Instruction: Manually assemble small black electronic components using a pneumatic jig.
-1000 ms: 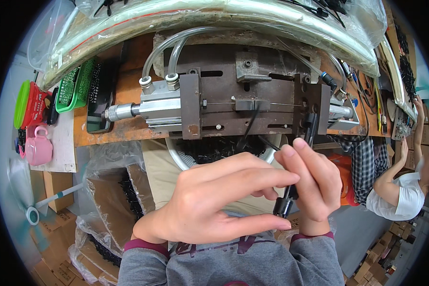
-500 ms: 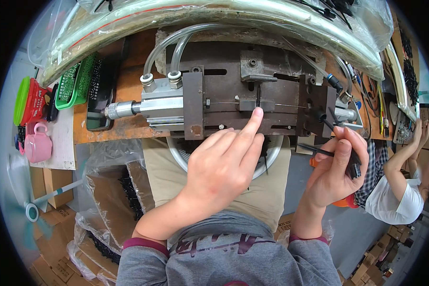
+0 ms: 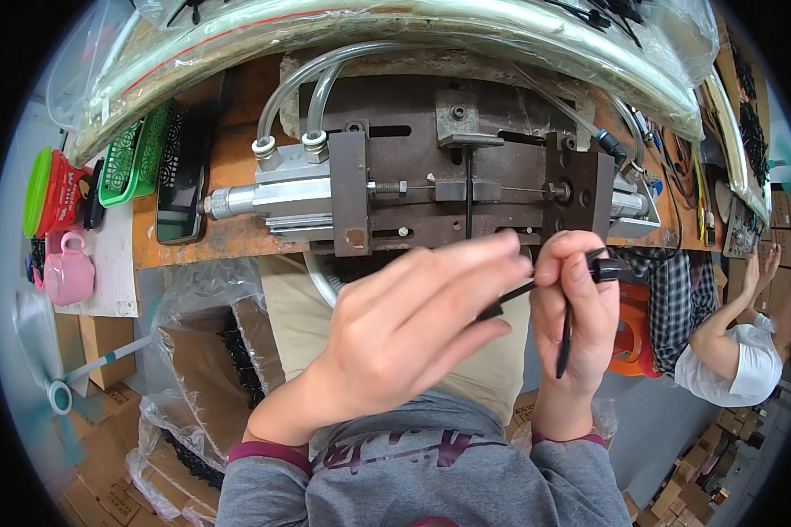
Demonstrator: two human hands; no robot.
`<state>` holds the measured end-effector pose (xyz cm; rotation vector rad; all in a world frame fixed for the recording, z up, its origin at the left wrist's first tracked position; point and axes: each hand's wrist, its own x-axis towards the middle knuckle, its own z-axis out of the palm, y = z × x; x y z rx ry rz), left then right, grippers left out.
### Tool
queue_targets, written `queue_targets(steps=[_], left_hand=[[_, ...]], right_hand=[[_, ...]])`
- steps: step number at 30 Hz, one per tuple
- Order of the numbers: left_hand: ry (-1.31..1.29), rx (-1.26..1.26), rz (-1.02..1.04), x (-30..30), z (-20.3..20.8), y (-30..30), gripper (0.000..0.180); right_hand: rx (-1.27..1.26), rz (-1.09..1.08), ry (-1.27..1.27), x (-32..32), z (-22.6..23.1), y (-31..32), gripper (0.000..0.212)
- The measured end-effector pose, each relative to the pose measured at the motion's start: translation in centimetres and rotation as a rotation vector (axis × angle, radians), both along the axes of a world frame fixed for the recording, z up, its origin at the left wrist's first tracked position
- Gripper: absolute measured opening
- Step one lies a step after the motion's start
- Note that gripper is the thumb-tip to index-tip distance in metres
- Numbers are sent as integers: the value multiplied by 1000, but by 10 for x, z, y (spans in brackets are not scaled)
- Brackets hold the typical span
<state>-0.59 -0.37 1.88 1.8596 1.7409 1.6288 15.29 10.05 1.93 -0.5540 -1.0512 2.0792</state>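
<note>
My right hand is closed around several thin black plastic strips that look like cable ties, one with a thick black head by the thumb. My left hand reaches across from the left with fingers stretched out, their tips smeared by motion. One black strip runs from my right hand to the gap between my left thumb and fingers; I cannot tell whether they touch it. Beyond my hands, another black strip lies across the small metal block in the middle of a dark metal fixture.
A silver air cylinder with clear hoses sits at the fixture's left, another cylinder at its right. Green baskets, a dark tray and a pink cup stand left. A plastic-lined carton is below. Another person sits far right.
My left hand has drawn back from the strip on the fixture toward my right hand. My right hand has moved left with its black strips, and the hands are now close together.
</note>
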Motion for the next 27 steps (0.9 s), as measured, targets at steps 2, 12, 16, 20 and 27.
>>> queue_targets(steps=[2, 12, 16, 20, 27], left_hand=[[-57, -9, -69, 1, 3, -6, 41], [-185, -142, 7, -9, 15, -21, 41], [-253, -181, -34, -5, 6, -20, 42], [145, -107, 142, 1, -8, -14, 36], [462, -181, 265, 10, -23, 6, 26]], right_hand=[[-67, 76, 36, -2, 0, -1, 22], [277, -384, 72, 3, 2, 11, 33], [301, -410, 76, 3, 0, 11, 30], [208, -344, 179, 4, -2, 17, 31], [88, -363, 183, 4, 2, 13, 32]])
